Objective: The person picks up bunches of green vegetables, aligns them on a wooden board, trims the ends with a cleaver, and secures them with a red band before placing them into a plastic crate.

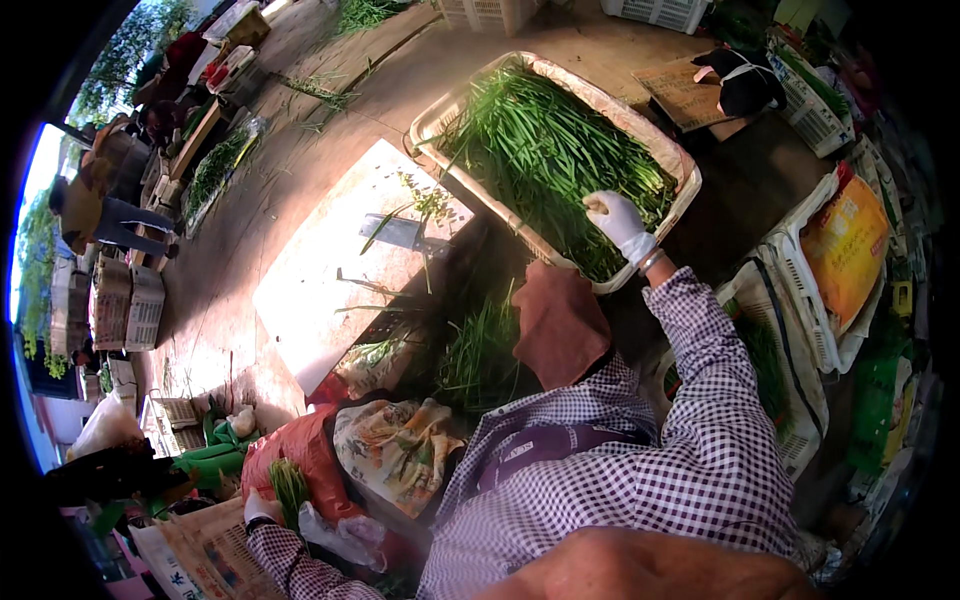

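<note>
My right hand (615, 220), in a white glove, is over the near right side of a large pale plastic crate (468, 178). Its fingers are curled closed, and what they hold, if anything, I cannot make out. Long green chives (535, 135) fill the crate, with their paler ends toward the right. Low at the left, my left hand (262, 508), also gloved, is closed around a small bunch of chives (289, 488). That bunch stands beside an orange-red bag (300, 455) and a crumpled clear plastic bag (345, 535).
A white board (330, 260) with a flat grey rectangular thing (390, 231) and leaf scraps stands left of the crate. More greens (480, 350) lie below it. Stacked crates (815, 290) line the right. A person (110, 215) stands at the far left.
</note>
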`<move>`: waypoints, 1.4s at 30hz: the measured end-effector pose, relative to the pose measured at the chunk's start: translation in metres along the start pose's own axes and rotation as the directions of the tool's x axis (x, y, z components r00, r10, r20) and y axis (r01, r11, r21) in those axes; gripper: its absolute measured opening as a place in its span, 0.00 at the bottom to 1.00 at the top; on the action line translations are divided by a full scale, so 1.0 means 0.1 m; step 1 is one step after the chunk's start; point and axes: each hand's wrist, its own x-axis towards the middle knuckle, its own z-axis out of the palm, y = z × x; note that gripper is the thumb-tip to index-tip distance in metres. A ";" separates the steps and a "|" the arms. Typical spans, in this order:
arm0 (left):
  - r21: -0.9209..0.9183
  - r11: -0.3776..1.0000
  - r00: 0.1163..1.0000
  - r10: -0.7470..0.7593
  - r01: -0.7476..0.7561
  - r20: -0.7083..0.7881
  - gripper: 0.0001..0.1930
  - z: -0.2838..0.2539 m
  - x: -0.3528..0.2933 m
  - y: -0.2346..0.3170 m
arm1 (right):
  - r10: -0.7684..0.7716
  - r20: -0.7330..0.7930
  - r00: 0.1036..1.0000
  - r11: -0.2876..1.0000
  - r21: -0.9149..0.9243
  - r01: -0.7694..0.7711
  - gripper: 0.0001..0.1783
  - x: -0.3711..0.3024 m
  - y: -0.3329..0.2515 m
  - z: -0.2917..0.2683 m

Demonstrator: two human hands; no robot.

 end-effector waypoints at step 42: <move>-0.538 0.098 0.486 0.585 -0.837 -0.650 0.18 0.08 0.29 4.25 | 0.458 -0.253 0.852 0.585 -0.636 -0.504 0.55 3.86 0.74 1.72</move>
